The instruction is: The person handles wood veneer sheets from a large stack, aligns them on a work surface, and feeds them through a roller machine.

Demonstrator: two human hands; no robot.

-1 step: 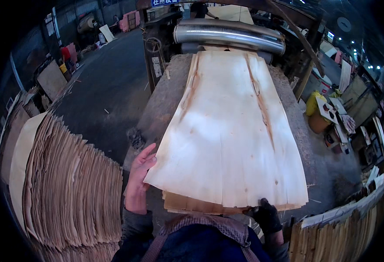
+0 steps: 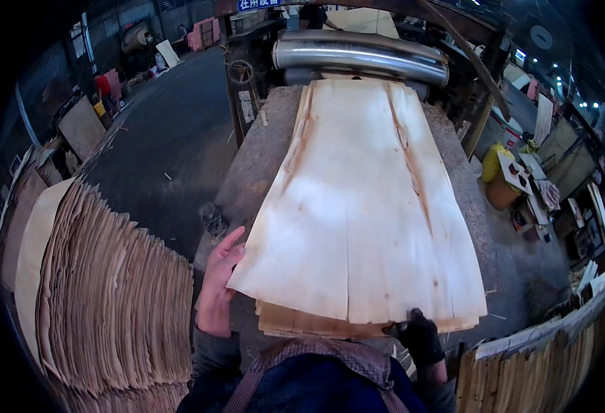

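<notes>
A pale wood veneer sheet [image 2: 357,206] with two brown streaks lies before me, its far end close to a shiny metal roller [image 2: 361,58]. Beneath its near edge, the edges of more veneer sheets [image 2: 302,321] show. My bare left hand [image 2: 221,265] is at the sheet's near left corner, fingers stretched and apart; part of the hand is behind the edge. In a dark glove, my right hand [image 2: 418,337] closes on the near edge, right of the middle. Its thumb and fingers are partly hard to make out against the dark glove.
A tall stack of veneer [image 2: 110,289] stands at my left, and another stack [image 2: 543,358] at the lower right. The machine's worktable [image 2: 257,162] shows on both sides of the sheet. A brown bin [image 2: 502,191] and a yellow bag [image 2: 495,160] are farther right.
The near edge of the top veneer sheet has risen slightly, along with my right hand. A split near its middle looks darker. My left hand has barely moved.
</notes>
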